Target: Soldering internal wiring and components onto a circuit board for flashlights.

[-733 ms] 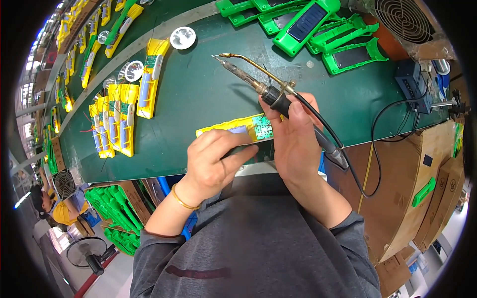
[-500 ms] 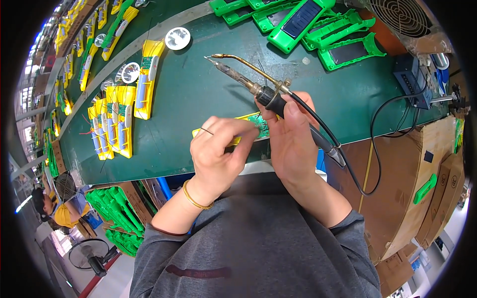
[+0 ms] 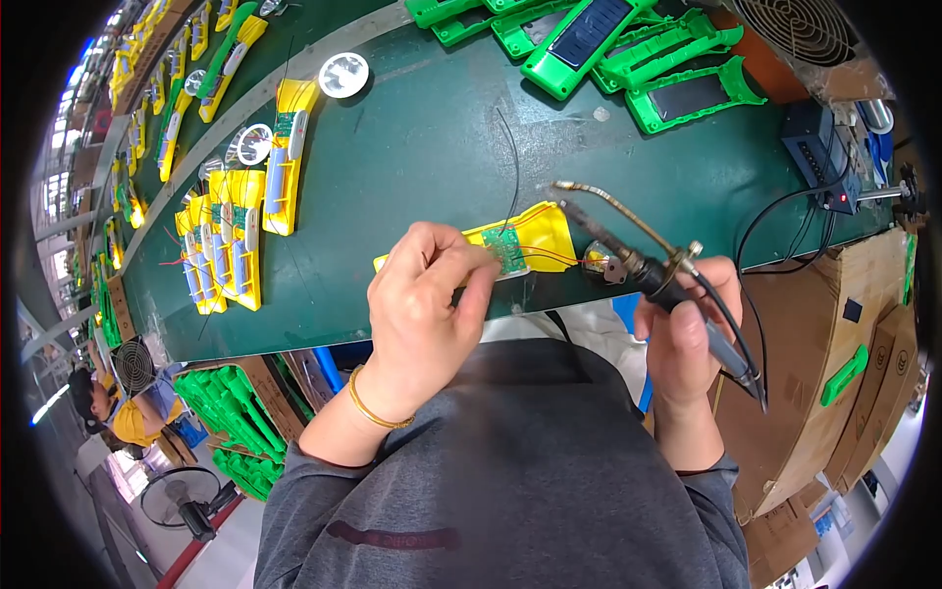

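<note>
My left hand (image 3: 424, 306) rests over the left part of a yellow plastic holder (image 3: 549, 234) near the table's front edge. Its thumb and forefinger are pinched together beside a small green circuit board (image 3: 505, 253); what lies between them is hidden. From the board a black wire (image 3: 515, 167) curves up, and red and dark wires run right toward a small round part (image 3: 597, 259). My right hand (image 3: 690, 344) is closed around a soldering iron (image 3: 655, 277) with a brass feed tube (image 3: 628, 218) clamped along it. The iron's tip points up and left, just above the holder's right end.
Several yellow holders with blue cells (image 3: 221, 245) lie at left, beside clear reflector cups (image 3: 343, 76). Green cases (image 3: 589, 44) with dark panels are piled at the back. A blue control box (image 3: 816, 157) stands right, its cable looping to the iron. Cardboard boxes (image 3: 775, 393) stand at lower right.
My right hand has moved right and down with the soldering iron, away from the board, uncovering the holder's right end and wires. My left hand has stayed nearly in place, still pinched.
</note>
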Demonstrator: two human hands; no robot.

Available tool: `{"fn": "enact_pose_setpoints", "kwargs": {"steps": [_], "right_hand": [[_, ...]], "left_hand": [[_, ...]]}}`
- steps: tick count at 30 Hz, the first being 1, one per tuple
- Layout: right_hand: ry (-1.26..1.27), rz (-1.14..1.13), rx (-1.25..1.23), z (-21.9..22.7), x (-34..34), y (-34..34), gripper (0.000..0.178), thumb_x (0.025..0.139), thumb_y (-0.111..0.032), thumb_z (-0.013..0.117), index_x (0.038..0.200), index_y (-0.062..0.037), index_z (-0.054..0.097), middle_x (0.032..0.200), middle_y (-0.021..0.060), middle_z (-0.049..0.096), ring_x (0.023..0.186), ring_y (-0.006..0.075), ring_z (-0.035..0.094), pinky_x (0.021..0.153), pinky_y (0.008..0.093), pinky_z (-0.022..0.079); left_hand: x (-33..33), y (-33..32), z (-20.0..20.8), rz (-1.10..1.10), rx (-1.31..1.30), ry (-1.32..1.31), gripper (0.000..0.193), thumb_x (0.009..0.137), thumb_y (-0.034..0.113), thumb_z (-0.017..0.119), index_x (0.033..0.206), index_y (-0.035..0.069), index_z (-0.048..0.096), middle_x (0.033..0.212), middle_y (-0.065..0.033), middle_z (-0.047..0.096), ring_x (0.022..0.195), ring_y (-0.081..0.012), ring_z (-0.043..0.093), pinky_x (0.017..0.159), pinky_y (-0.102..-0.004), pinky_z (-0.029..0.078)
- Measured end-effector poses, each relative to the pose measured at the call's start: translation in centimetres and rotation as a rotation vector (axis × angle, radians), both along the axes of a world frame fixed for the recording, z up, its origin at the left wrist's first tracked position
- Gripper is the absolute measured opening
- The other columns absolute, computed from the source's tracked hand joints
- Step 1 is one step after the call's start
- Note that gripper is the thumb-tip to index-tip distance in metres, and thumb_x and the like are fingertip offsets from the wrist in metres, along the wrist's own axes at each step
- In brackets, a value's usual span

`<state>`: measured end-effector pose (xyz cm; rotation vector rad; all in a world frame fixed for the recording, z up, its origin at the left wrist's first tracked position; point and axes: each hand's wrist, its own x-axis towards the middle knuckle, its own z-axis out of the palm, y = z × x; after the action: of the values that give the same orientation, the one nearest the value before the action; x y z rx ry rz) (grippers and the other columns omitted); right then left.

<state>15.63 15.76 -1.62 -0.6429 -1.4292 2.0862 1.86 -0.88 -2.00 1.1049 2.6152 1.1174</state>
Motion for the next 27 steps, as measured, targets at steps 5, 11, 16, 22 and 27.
{"fn": "enact_pose_setpoints", "kwargs": {"steps": [5, 11, 16, 22, 27], "right_hand": [[-0.109, 0.066, 0.082, -1.6, 2.0, 0.3, 0.029, 0.076, -0.018, 0.072, 0.090, -0.0026, 0.051, 0.076, 0.0054, 0.060, 0.064, 0.0071, 0.053, 0.060, 0.0212, 0.043], [-0.295, 0.253, 0.333, -0.9, 2.0, 0.8, 0.020, 0.073, -0.006, 0.065, 0.084, -0.0021, 0.048, 0.076, 0.0097, 0.058, 0.063, 0.0116, 0.056, 0.056, 0.0235, 0.046], [-0.338, 0.283, 0.454, -0.1, 1.2, 0.8, 0.018, 0.070, -0.005, 0.066, 0.082, -0.0024, 0.053, 0.071, 0.0038, 0.058, 0.060, 0.0078, 0.052, 0.056, 0.0213, 0.042], [-0.287, 0.283, 0.572, -0.7, 0.9, 1.0, 0.025, 0.068, -0.007, 0.076, 0.081, -0.0057, 0.055, 0.058, -0.0017, 0.054, 0.050, 0.0041, 0.048, 0.049, 0.0199, 0.038], [-0.334, 0.294, 0.573, -0.1, 0.4, 0.9, 0.025, 0.068, -0.007, 0.076, 0.080, -0.0064, 0.054, 0.057, -0.0019, 0.053, 0.049, 0.0041, 0.047, 0.048, 0.0196, 0.036]], "left_hand": [[0.0, 0.1, 0.3, 0.000, -0.021, 0.006, 0.011, 0.066, -0.002, 0.069, 0.075, 0.003, 0.065, 0.078, -0.0079, 0.056, 0.066, -0.0234, 0.057, 0.058, -0.0329, 0.045], [-0.2, 0.1, 0.4, -0.023, -0.063, 0.000, 0.010, 0.067, -0.002, 0.070, 0.076, 0.002, 0.065, 0.078, -0.0080, 0.056, 0.066, -0.0235, 0.058, 0.059, -0.0331, 0.046], [-0.2, 0.0, 0.2, -0.025, -0.049, -0.026, 0.011, 0.067, -0.001, 0.071, 0.076, 0.002, 0.065, 0.078, -0.0081, 0.056, 0.066, -0.0236, 0.058, 0.058, -0.0325, 0.047], [-0.2, 0.4, 0.4, -0.019, -0.048, 0.007, 0.010, 0.065, -0.002, 0.070, 0.073, 0.002, 0.063, 0.076, -0.0080, 0.055, 0.063, -0.0239, 0.056, 0.056, -0.0331, 0.046], [-0.2, 0.5, 0.2, -0.005, -0.044, 0.032, 0.011, 0.064, -0.002, 0.069, 0.070, 0.003, 0.061, 0.075, -0.0079, 0.054, 0.063, -0.0242, 0.055, 0.055, -0.0336, 0.045]]}}
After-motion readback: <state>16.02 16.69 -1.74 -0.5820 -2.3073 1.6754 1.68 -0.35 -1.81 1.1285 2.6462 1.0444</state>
